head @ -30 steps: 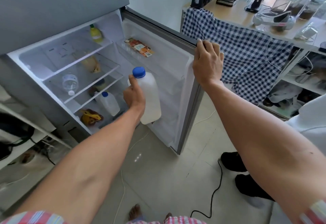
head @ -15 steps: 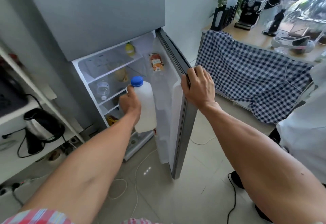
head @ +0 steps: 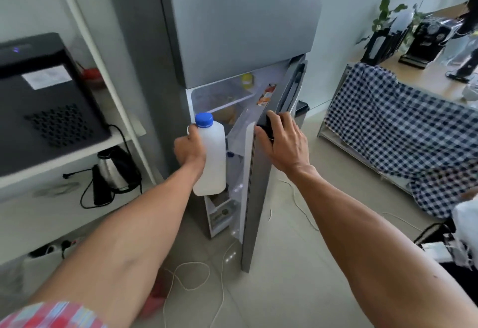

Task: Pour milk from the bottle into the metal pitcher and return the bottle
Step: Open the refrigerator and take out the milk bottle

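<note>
While fridge door (head: pixel 254 185) stands ajar, tiled floor (head: pixel 271 289), checked cloth (head: pixel 403 126)

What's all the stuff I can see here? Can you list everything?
Milk bottle: one, white with blue cap, held in front of the open fridge.
Fridge: one, grey, lower door partly open.
Kettle: one, steel and black, lower shelf on the left.
Black appliance: one, upper shelf on the left.
Checked cloth: one, blue and white, draped over the counter on the right.
Coffee machine: one, black, on the counter.
Left hand: grips the bottle.
Right hand: grips the door edge.
</note>
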### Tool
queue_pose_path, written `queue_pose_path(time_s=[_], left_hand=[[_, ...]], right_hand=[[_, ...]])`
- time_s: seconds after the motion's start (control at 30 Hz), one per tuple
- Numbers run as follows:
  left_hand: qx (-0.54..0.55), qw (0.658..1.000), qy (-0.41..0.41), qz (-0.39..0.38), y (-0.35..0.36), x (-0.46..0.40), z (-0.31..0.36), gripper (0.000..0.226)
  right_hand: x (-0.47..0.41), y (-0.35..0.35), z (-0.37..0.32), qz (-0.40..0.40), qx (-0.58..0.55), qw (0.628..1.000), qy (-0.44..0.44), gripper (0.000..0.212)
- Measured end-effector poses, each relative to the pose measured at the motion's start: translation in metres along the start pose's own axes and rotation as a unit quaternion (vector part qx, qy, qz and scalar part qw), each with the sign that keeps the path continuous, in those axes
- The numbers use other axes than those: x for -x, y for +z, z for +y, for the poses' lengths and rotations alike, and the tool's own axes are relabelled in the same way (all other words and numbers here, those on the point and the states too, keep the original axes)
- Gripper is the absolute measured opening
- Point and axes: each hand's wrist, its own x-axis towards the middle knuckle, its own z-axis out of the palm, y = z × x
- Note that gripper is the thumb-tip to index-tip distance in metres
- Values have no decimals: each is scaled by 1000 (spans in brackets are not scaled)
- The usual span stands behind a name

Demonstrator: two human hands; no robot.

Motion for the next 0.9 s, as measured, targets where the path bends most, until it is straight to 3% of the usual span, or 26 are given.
queue_pose_path(time_s=[0.17, 0.33, 0.53, 0.9], left_hand=[[0, 1000, -7, 16, -23, -29, 9, 54], [12, 999, 6, 42, -34, -47, 19, 53], [-20, 997, 6, 76, -38, -55, 25, 54], [5, 995, -2, 98, -38, -59, 28, 49]], right_hand=[[-12, 34, -22, -46, -67, 996, -40, 47], [-26, 73, -29, -69, -56, 988, -129, 46], [-55, 98, -54, -144, -93, 980, -102, 59], [-92, 126, -70, -280, -43, 954, -102, 90]])
